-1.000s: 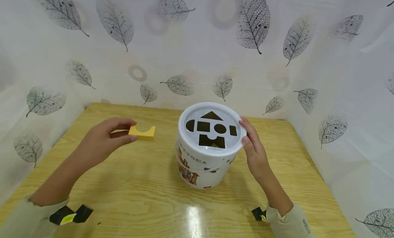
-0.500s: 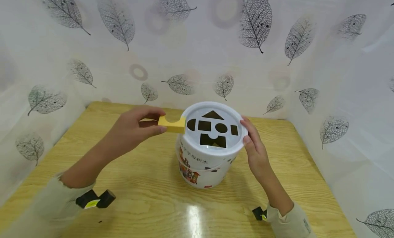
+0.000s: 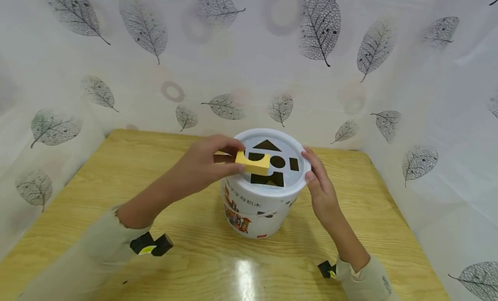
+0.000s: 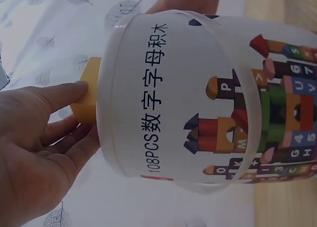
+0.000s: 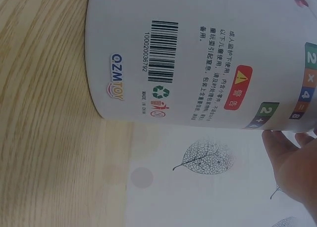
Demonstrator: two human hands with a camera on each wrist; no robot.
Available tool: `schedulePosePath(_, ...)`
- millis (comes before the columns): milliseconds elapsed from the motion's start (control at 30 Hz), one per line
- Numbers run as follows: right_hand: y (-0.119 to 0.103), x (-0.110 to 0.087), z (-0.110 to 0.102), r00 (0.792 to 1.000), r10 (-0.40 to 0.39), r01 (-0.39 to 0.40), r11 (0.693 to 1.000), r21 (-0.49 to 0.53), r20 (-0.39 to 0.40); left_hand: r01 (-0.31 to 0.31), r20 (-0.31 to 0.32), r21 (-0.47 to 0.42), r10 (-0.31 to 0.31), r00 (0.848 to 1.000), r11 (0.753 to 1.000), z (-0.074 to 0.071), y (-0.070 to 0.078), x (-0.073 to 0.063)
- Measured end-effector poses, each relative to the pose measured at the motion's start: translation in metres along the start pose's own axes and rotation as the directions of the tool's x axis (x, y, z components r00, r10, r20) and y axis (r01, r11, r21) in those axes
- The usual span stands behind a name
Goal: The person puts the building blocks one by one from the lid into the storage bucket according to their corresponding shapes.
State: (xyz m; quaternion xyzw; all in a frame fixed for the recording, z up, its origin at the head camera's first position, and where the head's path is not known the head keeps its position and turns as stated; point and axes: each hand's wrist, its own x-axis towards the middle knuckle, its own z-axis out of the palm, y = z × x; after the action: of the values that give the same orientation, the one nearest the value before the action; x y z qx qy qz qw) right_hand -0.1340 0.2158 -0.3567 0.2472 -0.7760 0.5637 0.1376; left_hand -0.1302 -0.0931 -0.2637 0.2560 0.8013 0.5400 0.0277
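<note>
A yellow wooden block [image 3: 254,164] with a half-round notch is pinched between the thumb and fingers of my left hand [image 3: 198,167]. In the head view it overlaps the white lid [image 3: 253,186] of a toy bucket [image 3: 249,212], close over the square and notched holes. The left wrist view shows the block [image 4: 88,101] right at the lid's face. My right hand [image 3: 322,193] rests against the bucket's right side, thumb and fingertips at the lid's rim. Triangle, circle and rectangle holes show in the lid; the half-round one is hidden behind the left fingers.
The bucket stands on a wooden table [image 3: 186,244], with a thin carrying handle [image 4: 255,108] across its printed side. White curtains [image 3: 249,54] with leaf prints rise behind and at both sides. Each sleeve carries a small black device [image 3: 151,244].
My left hand has moved right with the yellow block, from over the table at the left to over the lid. My right hand and the bucket have stayed in place.
</note>
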Motion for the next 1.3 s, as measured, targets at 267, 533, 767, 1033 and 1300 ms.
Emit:
schedulePosePath(267,0.000,0.000,0.001,1.000,0.001,-0.001,1.000,0.006,0.002,-0.014,0.053,0.062,0.011,0.999,0.998,0.014,0.004,0.012)
schedulePosePath(533,-0.002,0.001,0.002,1.000,0.017,-0.016,1.000,-0.017,0.006,0.014,0.111,0.111,-0.027,0.993,0.994,0.023,0.011,0.013)
schedulePosePath(767,-0.002,0.000,0.003,1.000,0.004,-0.004,1.000,-0.019,-0.014,0.036,0.121,0.224,-0.064,0.991,0.974,0.026,0.019,0.015)
schedulePosePath(1033,-0.004,0.000,0.005,1.000,-0.011,0.011,1.000,0.028,-0.013,0.071,0.136,0.333,-0.123,0.983,0.940,0.027,0.027,0.013)
schedulePosePath(1300,-0.004,0.000,0.004,1.000,-0.004,0.004,1.000,0.020,-0.009,0.044,0.157,0.404,-0.117,0.981,0.914,0.028,0.032,0.016)
